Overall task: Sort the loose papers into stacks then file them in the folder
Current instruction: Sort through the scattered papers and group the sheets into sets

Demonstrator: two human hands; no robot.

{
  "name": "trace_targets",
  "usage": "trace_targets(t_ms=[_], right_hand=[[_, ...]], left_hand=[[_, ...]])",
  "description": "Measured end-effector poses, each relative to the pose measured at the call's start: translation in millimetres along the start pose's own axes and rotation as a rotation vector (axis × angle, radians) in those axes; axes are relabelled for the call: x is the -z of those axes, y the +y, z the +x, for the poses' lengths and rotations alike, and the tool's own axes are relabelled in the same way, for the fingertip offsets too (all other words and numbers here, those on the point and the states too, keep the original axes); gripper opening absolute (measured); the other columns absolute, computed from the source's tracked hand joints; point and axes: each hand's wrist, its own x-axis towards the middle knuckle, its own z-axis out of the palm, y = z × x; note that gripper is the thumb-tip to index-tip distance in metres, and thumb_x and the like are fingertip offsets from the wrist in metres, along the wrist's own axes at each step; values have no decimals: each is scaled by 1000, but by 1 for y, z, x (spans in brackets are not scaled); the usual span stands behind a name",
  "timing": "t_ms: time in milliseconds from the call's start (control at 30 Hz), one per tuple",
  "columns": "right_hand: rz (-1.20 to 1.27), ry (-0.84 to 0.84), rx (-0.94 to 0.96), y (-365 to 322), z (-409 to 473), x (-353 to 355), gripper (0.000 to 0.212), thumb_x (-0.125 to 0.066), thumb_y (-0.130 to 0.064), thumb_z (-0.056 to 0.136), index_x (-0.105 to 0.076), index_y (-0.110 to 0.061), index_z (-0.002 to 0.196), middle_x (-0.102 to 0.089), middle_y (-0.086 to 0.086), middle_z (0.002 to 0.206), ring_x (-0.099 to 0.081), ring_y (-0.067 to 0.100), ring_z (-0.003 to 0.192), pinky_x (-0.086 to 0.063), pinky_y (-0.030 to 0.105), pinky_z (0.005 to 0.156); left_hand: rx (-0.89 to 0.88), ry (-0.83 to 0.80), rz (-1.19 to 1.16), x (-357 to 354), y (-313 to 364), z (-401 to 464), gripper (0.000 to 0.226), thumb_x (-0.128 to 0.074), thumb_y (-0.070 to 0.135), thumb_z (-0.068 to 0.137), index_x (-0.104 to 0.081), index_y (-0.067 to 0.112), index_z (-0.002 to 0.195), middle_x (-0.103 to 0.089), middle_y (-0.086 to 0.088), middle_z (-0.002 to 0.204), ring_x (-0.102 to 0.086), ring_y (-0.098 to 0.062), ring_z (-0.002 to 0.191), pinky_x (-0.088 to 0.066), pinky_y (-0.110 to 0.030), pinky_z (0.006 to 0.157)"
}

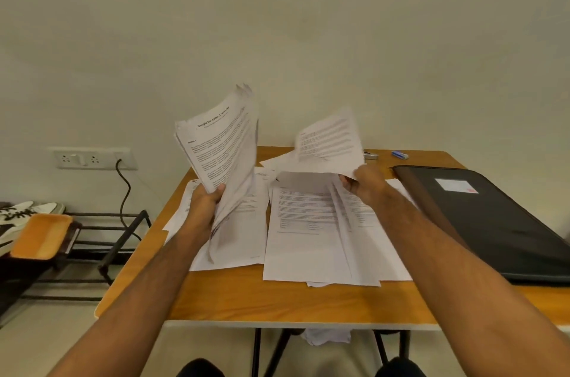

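The fingers and thumb of the left hand are clamped on a thick sheaf of white printed papers, held upright, apparently so its top page can be read. A single white printed sheet is pinched by the right hand, lifted off the white sorted stacks on the orange wooden table. The black zipped folder lies closed at the right, not yet used.
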Motion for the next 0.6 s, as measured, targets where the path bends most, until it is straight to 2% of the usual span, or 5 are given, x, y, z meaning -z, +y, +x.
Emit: trace_targets(t_ms=[167,267,333,400,600], right_hand=[[167,-145,-19,15,5,-4,55,-37,22,93,-47,-7,139,-60,17,129,-63,31,108,-64,38,66],[51,-190,-21,24,5,-10,35,-52,7,98,-51,0,133,-66,20,118,-65,32,104,-64,41,77],[-241,-222,11,29,-3,-14,34,-60,-16,100,-55,-3,131,-67,16,111,-68,27,91,-62,34,70],[-739,-272,121,37,-16,-22,31,-65,-32,98,-60,-10,118,-65,7,102,-64,18,83,-55,28,67],[-1590,-318,279,91,-58,-64,106,-53,-86,76,-38,-10,149,-26,14,159,-27,37,146,-29,57,116]], left_hand=[[16,55,-23,3,6,8,40,-55,12,100,-53,18,140,-67,-11,126,-65,-37,112,-54,-53,93],[48,50,-5,5,9,9,38,-49,16,103,-48,4,140,-71,-14,93,-71,-26,66,-60,-41,56],[54,53,16,6,7,11,40,-48,19,104,-47,0,138,-67,-12,82,-64,-21,49,-53,-34,42],[40,86,18,6,1,12,35,-51,15,102,-52,6,136,-69,-22,106,-71,-40,83,-60,-51,68],[58,90,-44,6,-8,8,34,-55,18,100,-55,23,135,-69,-9,122,-68,-32,108,-58,-30,61]])
